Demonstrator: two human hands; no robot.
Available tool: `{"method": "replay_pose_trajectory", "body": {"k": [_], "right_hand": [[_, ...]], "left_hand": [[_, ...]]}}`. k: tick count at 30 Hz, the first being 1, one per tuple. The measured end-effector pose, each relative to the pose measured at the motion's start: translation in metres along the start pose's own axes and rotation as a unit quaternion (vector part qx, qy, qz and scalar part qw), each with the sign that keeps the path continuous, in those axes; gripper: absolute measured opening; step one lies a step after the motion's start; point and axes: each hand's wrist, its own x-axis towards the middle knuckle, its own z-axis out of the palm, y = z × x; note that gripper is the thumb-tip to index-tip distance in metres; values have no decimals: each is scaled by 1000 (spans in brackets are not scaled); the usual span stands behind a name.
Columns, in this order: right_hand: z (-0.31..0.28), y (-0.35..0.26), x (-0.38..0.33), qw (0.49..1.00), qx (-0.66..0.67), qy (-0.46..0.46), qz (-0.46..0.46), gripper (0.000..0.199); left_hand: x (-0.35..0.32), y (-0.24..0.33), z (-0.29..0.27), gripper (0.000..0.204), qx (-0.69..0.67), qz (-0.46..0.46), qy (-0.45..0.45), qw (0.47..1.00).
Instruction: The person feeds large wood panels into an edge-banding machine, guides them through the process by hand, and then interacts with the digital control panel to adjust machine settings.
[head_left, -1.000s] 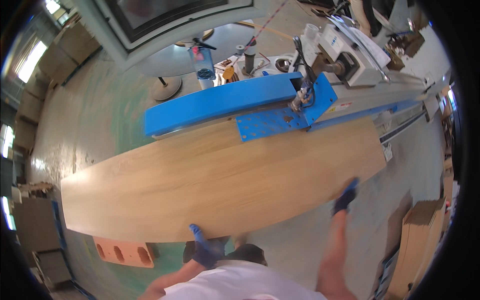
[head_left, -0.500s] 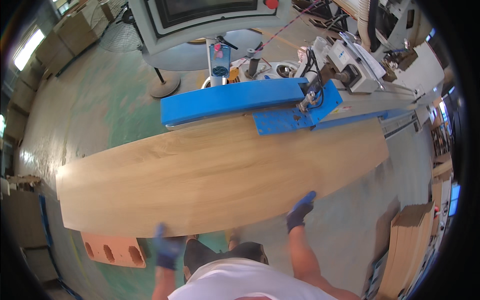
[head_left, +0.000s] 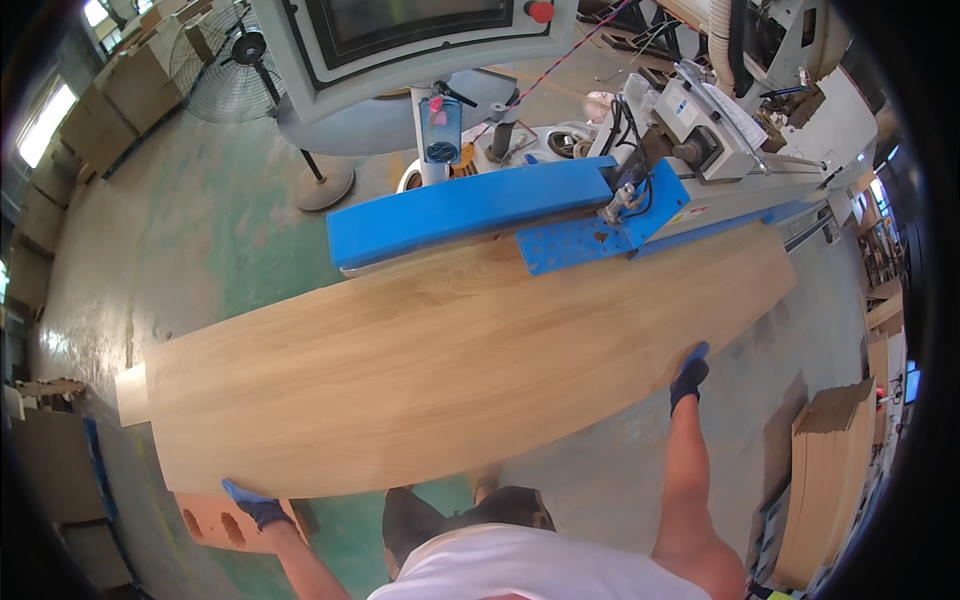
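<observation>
A long wood-grain panel (head_left: 450, 370) lies across the view in front of me, its far edge running under the blue guard of a machine. My left hand (head_left: 257, 504), in a dark blue glove, grips the panel's near edge close to its left end. Farther right, my right hand (head_left: 690, 375), gloved the same way, holds the near edge toward the right end. The fingers beneath the panel are hidden on both sides. A pale strip (head_left: 131, 395) shows beyond the panel's left end.
The blue guard (head_left: 470, 210) and a perforated blue plate (head_left: 575, 245) border the far edge. Above stands a control screen with a red button (head_left: 540, 12). An orange block with holes (head_left: 225, 522) sits below the left end. Stacked boards (head_left: 825, 480) stand at right.
The panel has shifted right and slightly toward me, baring more of the pale strip. My left hand has moved left onto the edge, and my right hand has moved right along it.
</observation>
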Motion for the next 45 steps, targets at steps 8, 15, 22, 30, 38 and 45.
{"method": "replay_pose_trajectory", "body": {"k": [8,15,22,30,38,45], "right_hand": [[-3,0,28,997,-74,15,-27,65],[0,22,-24,999,-14,-7,-36,60],[-1,30,-87,998,-14,-35,-54,54],[3,-1,-172,995,42,-96,6,55],[6,-5,-226,984,63,-165,38,57],[6,-18,-237,987,16,-150,52,58]], "left_hand": [[-85,-34,66,56,-32,-46,-14,998],[-131,-91,89,44,-120,-65,-39,990],[-234,-83,184,60,-34,-148,49,987],[-280,-130,178,72,-47,-339,-50,938],[-336,-156,214,81,-50,-518,-102,848],[-382,-167,254,88,3,-588,-266,764]]}}
